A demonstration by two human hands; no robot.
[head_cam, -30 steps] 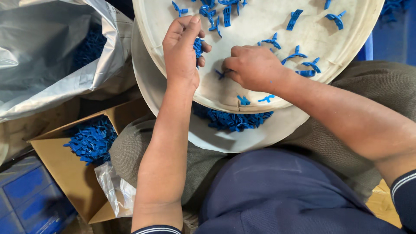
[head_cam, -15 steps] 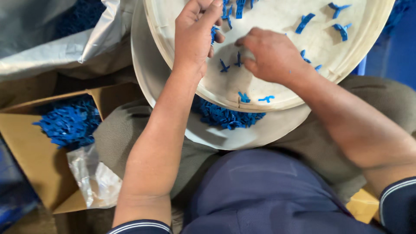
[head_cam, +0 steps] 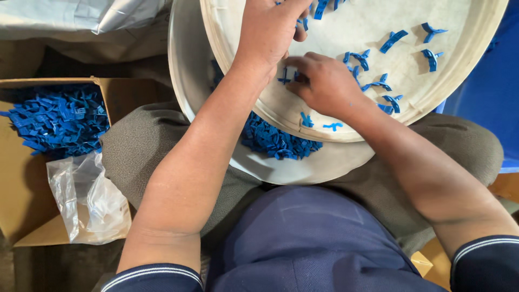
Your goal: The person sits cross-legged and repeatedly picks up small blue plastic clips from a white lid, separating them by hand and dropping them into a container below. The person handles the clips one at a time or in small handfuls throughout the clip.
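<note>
A round cream tray rests tilted on my lap, scattered with several small blue plastic parts. My left hand lies palm down on the tray's upper left, fingers curled over a few blue parts. My right hand sits just below it, fingertips pinching at a small blue part on the tray. Under the top tray a second cream tray holds a heap of the same blue parts.
A cardboard box at my left holds a pile of blue parts and a clear plastic bag. A grey plastic sack lies above it. Something blue stands at the right.
The view has shifted so the box sits further left. Both hands moved closer together on the tray, and my right fingers now reach toward the left hand.
</note>
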